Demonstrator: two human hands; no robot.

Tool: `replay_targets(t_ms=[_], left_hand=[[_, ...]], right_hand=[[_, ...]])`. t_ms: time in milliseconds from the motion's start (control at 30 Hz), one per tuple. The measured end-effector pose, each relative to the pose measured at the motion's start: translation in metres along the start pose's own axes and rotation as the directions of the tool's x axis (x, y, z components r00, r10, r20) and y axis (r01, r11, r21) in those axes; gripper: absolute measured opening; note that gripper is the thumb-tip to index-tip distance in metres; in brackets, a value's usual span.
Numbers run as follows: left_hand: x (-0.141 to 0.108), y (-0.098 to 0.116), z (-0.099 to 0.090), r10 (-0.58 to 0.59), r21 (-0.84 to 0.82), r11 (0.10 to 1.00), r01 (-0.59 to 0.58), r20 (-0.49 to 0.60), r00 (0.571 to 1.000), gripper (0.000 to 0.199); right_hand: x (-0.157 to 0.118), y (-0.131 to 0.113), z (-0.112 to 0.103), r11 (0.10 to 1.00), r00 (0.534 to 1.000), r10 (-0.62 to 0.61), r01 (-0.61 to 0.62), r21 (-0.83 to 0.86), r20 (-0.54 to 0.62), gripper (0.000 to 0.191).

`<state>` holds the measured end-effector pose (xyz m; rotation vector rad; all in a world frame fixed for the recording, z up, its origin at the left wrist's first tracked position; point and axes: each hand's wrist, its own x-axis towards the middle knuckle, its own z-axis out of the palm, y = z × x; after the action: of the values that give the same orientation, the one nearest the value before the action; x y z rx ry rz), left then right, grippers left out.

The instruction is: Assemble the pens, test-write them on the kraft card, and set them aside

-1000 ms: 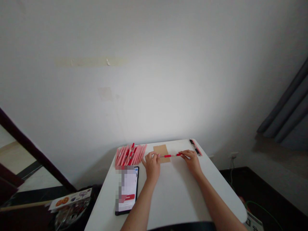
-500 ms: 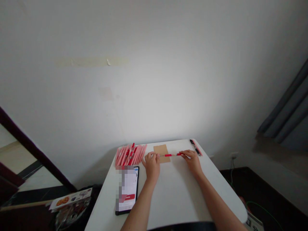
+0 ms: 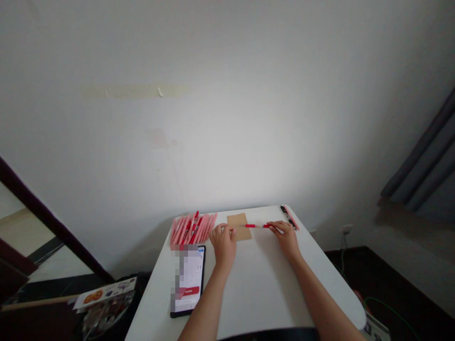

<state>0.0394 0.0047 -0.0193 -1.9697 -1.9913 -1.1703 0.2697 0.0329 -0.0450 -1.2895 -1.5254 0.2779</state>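
Note:
A red pen (image 3: 250, 226) with a pale middle section lies level between my hands, above a small brown card (image 3: 239, 219). My right hand (image 3: 284, 234) pinches its red right end between thumb and fingers. My left hand (image 3: 224, 239) is at the card's left edge, thumb and fingers curled together near the pen's thin left end. Whatever those left fingers hold is hidden or too small to make out. Left of that hand is a row of pink and red pens (image 3: 194, 229), several of them side by side.
A phone (image 3: 190, 284) with a lit, partly blurred screen lies at the left of the white table (image 3: 263, 293). A black pen (image 3: 287, 216) and a pink one rest near the far right corner. Behind the table stands a wall (image 3: 249, 142); a patterned box (image 3: 104, 293) is on the lower left.
The pen has shifted slightly right and away from me, with my right hand moving along. Its red section is a little farther from my left fingers.

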Motion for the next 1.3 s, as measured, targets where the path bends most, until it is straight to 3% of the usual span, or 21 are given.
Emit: replay_targets(t_ms=[167,400,667,1300], left_hand=[[0.002,-0.003,-0.004,0.01,-0.001,1.0,-0.01,0.047,0.999,0.006],[-0.001,0.0,-0.014,0.142,0.007,0.99,-0.144,0.146,0.979,0.006],[-0.004,0.007,-0.018,0.113,0.059,0.989,-0.135,0.284,0.952,0.007],[-0.004,-0.001,-0.008,0.035,0.073,0.996,-0.047,0.163,0.986,0.012]], right_hand=[[0.001,0.001,-0.002,1.0,1.0,0.0,0.0,0.003,0.008,0.033],[0.001,0.004,-0.001,1.0,1.0,-0.003,0.003,0.028,0.014,0.032],[0.002,0.008,0.0,1.0,1.0,-0.005,0.004,0.006,0.018,0.033],[0.001,0.007,0.0,1.0,1.0,0.004,-0.004,0.005,0.03,0.028]])
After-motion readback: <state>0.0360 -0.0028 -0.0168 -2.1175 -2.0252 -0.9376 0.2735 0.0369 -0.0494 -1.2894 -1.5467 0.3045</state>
